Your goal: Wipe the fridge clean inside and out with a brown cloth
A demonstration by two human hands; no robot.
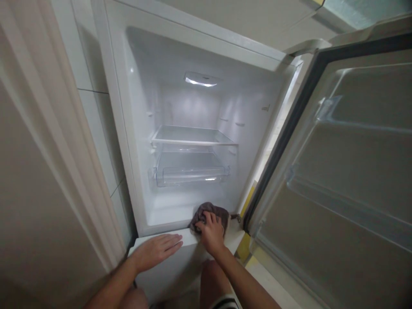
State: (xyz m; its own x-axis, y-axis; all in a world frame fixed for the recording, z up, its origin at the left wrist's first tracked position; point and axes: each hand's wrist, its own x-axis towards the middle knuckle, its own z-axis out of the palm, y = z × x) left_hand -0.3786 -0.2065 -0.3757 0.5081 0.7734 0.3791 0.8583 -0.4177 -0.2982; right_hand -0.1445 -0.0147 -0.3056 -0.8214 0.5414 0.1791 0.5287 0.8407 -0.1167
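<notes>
A white refrigerator (124, 141) stands with its door swung out to the right. My right hand (212, 231) grips a dark grey-brown cloth (209, 210) and presses it against the front edge of the compartment floor, toward the right. The cloth is bunched, partly hidden under my fingers. My left hand (157, 251) lies flat, fingers stretched out, on the top edge of the lower white door (180, 253). Inside the compartment a glass shelf (193, 135) sits above a clear plastic drawer or tray (189, 174).
The open refrigerator door (347, 150) with clear door racks (347, 206) fills the right side. A light curtain-like panel (58, 141) hangs close on the left beside a tiled wall (90, 86). A lit lamp (201, 80) is in the compartment ceiling.
</notes>
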